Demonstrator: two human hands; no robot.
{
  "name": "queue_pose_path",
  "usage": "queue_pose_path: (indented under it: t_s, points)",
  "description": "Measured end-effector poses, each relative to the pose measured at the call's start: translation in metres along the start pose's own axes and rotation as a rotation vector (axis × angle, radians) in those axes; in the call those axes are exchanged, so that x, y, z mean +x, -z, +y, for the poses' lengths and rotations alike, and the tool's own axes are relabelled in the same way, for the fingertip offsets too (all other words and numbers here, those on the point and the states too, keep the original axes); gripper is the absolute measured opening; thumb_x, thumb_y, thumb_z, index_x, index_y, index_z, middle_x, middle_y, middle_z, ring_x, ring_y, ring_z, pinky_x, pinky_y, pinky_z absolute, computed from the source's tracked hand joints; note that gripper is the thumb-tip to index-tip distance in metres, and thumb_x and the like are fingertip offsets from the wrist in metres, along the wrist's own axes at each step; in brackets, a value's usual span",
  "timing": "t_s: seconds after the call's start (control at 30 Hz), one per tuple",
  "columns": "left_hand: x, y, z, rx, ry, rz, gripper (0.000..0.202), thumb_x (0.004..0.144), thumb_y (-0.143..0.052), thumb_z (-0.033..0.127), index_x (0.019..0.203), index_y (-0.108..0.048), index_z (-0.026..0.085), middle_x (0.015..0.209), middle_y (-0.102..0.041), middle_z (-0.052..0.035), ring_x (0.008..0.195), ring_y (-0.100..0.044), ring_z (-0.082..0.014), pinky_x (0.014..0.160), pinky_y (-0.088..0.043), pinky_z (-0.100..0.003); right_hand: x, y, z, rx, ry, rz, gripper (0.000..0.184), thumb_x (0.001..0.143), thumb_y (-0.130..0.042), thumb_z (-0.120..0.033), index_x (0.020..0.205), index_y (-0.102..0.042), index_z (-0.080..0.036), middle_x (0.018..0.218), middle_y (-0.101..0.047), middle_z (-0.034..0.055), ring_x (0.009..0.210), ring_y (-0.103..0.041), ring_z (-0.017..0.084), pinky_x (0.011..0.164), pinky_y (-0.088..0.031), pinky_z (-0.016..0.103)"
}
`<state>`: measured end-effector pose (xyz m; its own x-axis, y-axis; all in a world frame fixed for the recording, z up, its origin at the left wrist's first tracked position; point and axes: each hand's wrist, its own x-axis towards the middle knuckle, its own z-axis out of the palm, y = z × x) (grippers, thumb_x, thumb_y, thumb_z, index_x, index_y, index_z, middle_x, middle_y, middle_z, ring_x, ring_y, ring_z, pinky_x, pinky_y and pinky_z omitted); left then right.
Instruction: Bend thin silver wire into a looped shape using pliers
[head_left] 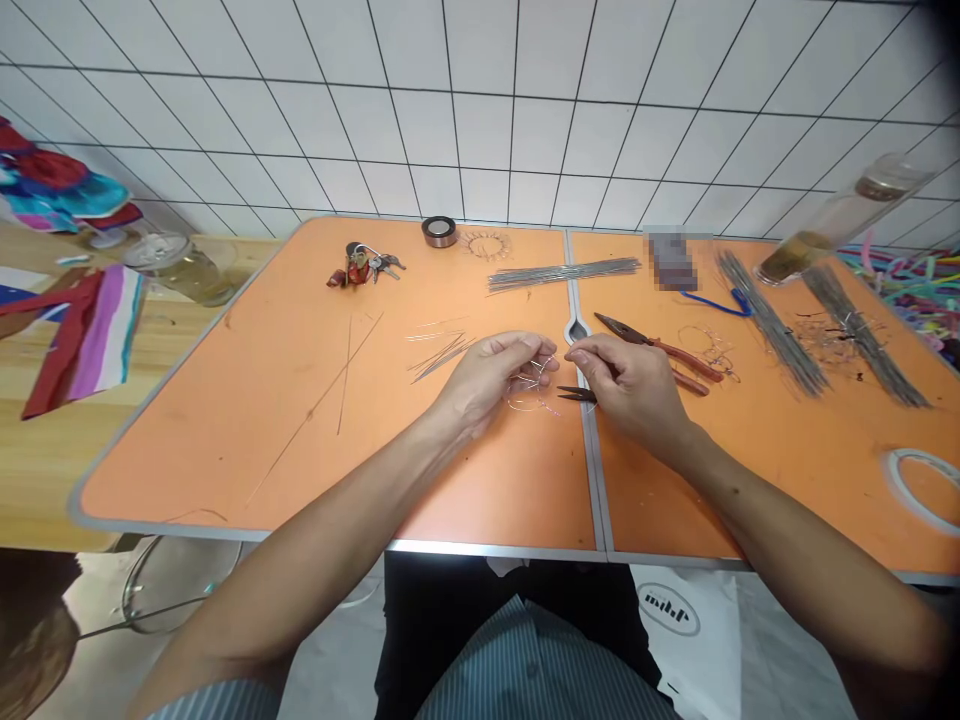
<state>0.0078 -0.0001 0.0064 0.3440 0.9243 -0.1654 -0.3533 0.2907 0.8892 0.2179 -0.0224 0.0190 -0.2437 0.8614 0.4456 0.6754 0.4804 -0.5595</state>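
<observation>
Thin wire (534,379) is held over an orange table (510,490).
The wire is grasped by the left hand (491,372), near the table's grey seam (595,480). The right hand (636,388) is held with fingertips pinched nearby; whether the small pliers (574,394) beneath it are gripped cannot be told.

Your small craft workspace, likely for wirework, wire bundles (772,325) and red-handled pliers (684,358) on your orange table (225,400), a white tiled wall (480,130) facing you

Orange table (510,500) (seamed) bears keys (384,264), tape (439,232), wire bundles (566,273).
</observation>
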Motion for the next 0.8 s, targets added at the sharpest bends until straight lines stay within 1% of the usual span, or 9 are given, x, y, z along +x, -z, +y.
queue_pose_path:
  t_s: [0.1, 0.27, 0.37, 0.47, 0.57, 0.67, 0.73, 0.8]
  points:
    - [-0.001, 0.000, 0.000, -0.006, 0.010, -0.047, 0.026, 0.098, -0.076, 0.038, 0.087, -0.078, 0.015, 0.087, -0.079, -0.0089, 0.074, -0.072, -0.0147, 0.078, -0.060, -0.028, -0.002, 0.000, 0.000, 0.004, 0.033, 0.005, 0.024, 0.105, -0.058, -0.024, 0.092, -0.077, -0.018, 0.070, -0.068, -0.0004, 0.059, -0.052, 0.013, 0.061, -0.036, 0.031]
    - [0.000, 0.000, -0.006, 0.041, -0.091, -0.057, 0.031, 0.098, -0.078, 0.044, 0.086, -0.071, 0.016, 0.082, -0.076, -0.0051, 0.072, -0.070, -0.0129, 0.077, -0.057, -0.027, -0.004, -0.002, 0.000, -0.014, 0.059, -0.012, 0.026, 0.107, -0.056, -0.025, 0.092, -0.076, -0.019, 0.070, -0.066, -0.0005, 0.058, -0.050, 0.014, 0.063, -0.035, 0.031]
    - [0.000, -0.001, -0.009, 0.037, -0.089, -0.069, 0.032, 0.097, -0.078, 0.046, 0.087, -0.069, 0.017, 0.082, -0.075, -0.0040, 0.071, -0.069, -0.0131, 0.076, -0.056, -0.027, -0.004, -0.002, 0.000, -0.019, 0.022, -0.024, 0.027, 0.108, -0.055, -0.027, 0.092, -0.075, -0.020, 0.072, -0.067, 0.0003, 0.061, -0.053, 0.015, 0.064, -0.036, 0.032]
    - [0.000, -0.001, -0.011, 0.068, -0.076, -0.070, 0.034, 0.096, -0.078, 0.049, 0.086, -0.067, 0.018, 0.080, -0.073, -0.0032, 0.069, -0.068, -0.0132, 0.075, -0.055, -0.028, -0.004, 0.001, 0.000, -0.042, -0.020, -0.050, 0.027, 0.109, -0.055, -0.030, 0.093, -0.075, -0.022, 0.075, -0.071, 0.0015, 0.065, -0.057, 0.017, 0.065, -0.036, 0.033]
    - [0.001, 0.000, -0.011, 0.139, -0.100, -0.069, 0.036, 0.094, -0.080, 0.051, 0.085, -0.067, 0.018, 0.080, -0.072, -0.0026, 0.070, -0.067, -0.0132, 0.073, -0.054, -0.027, -0.003, 0.004, 0.001, -0.088, -0.024, -0.071, 0.029, 0.109, -0.052, -0.031, 0.093, -0.074, -0.023, 0.079, -0.075, 0.0028, 0.068, -0.061, 0.018, 0.066, -0.036, 0.034]
    - [0.001, 0.001, -0.010, 0.176, -0.135, -0.054, 0.039, 0.091, -0.084, 0.052, 0.083, -0.068, 0.018, 0.078, -0.071, -0.0020, 0.069, -0.064, -0.0120, 0.070, -0.053, -0.025, -0.003, 0.005, 0.001, -0.106, -0.027, -0.084, 0.028, 0.109, -0.052, -0.031, 0.092, -0.073, -0.023, 0.080, -0.075, 0.0032, 0.067, -0.060, 0.019, 0.066, -0.036, 0.034]
    - [0.001, 0.001, -0.008, 0.158, -0.127, -0.052, 0.039, 0.090, -0.085, 0.054, 0.086, -0.069, 0.018, 0.078, -0.072, -0.0022, 0.069, -0.065, -0.0122, 0.069, -0.053, -0.025, -0.004, 0.005, 0.002, -0.103, -0.047, -0.072, 0.027, 0.108, -0.053, -0.032, 0.092, -0.074, -0.023, 0.076, -0.073, 0.0025, 0.065, -0.059, 0.018, 0.065, -0.035, 0.034]
    - [0.000, 0.000, -0.007, 0.113, -0.090, -0.040, 0.040, 0.088, -0.087, 0.055, 0.096, -0.071, 0.018, 0.084, -0.076, -0.0039, 0.075, -0.070, -0.0142, 0.072, -0.055, -0.026, -0.004, 0.005, 0.004, -0.096, -0.077, -0.045, 0.026, 0.108, -0.055, -0.033, 0.093, -0.074, -0.023, 0.073, -0.070, 0.0016, 0.063, -0.057, 0.018, 0.065, -0.035, 0.034]
